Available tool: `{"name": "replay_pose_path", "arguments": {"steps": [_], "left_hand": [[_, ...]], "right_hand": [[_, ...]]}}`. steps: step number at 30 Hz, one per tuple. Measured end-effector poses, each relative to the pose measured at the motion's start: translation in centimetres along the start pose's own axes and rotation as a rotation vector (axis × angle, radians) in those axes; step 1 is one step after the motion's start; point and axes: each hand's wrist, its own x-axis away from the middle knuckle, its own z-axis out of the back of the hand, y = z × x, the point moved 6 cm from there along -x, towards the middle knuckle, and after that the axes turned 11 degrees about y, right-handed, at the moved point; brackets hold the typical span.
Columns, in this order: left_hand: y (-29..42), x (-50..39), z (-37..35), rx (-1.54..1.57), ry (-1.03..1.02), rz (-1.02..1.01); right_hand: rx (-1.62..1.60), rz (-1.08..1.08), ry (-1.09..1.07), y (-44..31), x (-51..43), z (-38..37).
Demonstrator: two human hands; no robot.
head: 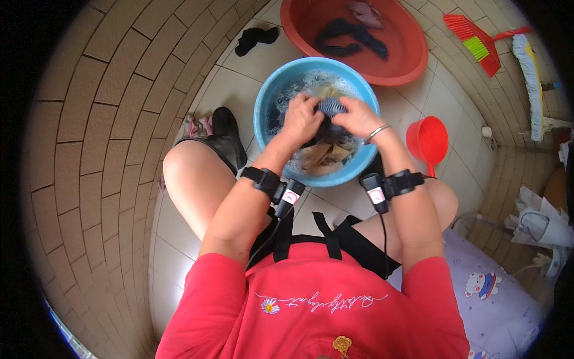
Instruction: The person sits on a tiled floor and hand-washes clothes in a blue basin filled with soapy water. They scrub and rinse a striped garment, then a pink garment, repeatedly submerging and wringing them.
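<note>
A blue plastic basin of sudsy water stands on the floor before me. Over it, my left hand and my right hand grip a dark, striped cloth from both sides. My fingers are bent around its edges, and dark fabric hangs below it towards the water. Tan cloth lies in the suds at the near side of the basin, and a yellowish piece shows behind the striped one. What kind of garment each piece is, I cannot tell.
Behind stands a red basin with dark and pink cloths in water. A black cloth lies on the tiles at the back left. A red dipper is on the right, near a red broom head and a mop by the wall.
</note>
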Motion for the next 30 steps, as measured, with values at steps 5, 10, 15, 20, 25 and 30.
{"name": "replay_pose_path", "arguments": {"steps": [5,10,15,20,25,30], "left_hand": [[6.6,-2.8,5.7,0.221,-0.114,-0.060],[8.4,-2.8,7.4,0.075,-0.035,-0.131],[1.8,-0.1,3.0,-0.194,-0.206,0.066],[-3.8,4.6,-2.5,-0.328,-0.512,0.227],[-7.0,6.6,-5.6,-0.397,-0.550,0.335],[-9.9,7.1,-8.6,-0.364,-0.617,0.256]], "right_hand": [[-0.170,0.060,-0.001,-7.2,2.5,6.6],[0.006,0.196,0.081,-7.4,2.8,7.0],[0.240,0.172,0.109,-0.2,0.6,0.5],[0.242,-0.028,-0.059,7.1,0.9,-8.2],[0.585,0.040,-0.224,9.5,-0.1,-11.8],[0.604,-0.265,-0.447,11.2,-1.1,-12.4]]}}
